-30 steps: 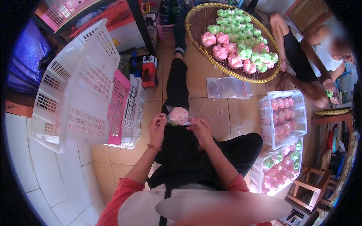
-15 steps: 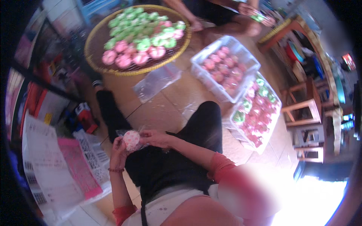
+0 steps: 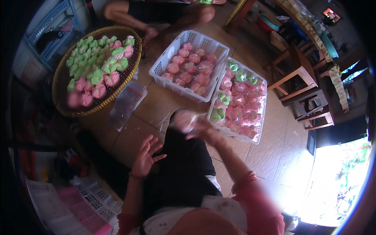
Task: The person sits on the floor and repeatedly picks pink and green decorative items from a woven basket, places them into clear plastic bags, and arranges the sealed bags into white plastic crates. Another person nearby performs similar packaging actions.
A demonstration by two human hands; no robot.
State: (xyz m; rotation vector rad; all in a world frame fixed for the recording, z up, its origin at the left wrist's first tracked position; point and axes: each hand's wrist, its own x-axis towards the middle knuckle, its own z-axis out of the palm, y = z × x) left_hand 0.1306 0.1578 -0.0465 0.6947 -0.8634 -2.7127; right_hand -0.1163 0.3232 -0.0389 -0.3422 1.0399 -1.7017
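A pink steamed cake [image 3: 184, 120] in clear plastic, smeared by motion, is gripped in my right hand [image 3: 203, 128] above my knee. It is close to the near corner of a white crate [image 3: 256, 138] filled with wrapped pink and green cakes. My left hand [image 3: 145, 158] hangs over my lap, fingers spread and holding nothing. Beyond it lie clear plastic bags [image 3: 126, 105] on the tiles. A round woven tray [image 3: 131, 84] at the far left bears unwrapped green and pink cakes.
A second white crate [image 3: 156, 73] of pink cakes adjoins the first. Another person's bare legs [image 3: 150, 33] are folded at the back. A wooden stool [image 3: 299, 74] stands at right; printed sheets [image 3: 58, 203] lie at lower left. Bright light enters through a doorway [image 3: 337, 184].
My left hand has let go of the wrapped cake and opened. My right hand has carried it away to the right, toward the crates. The view has swung to the right.
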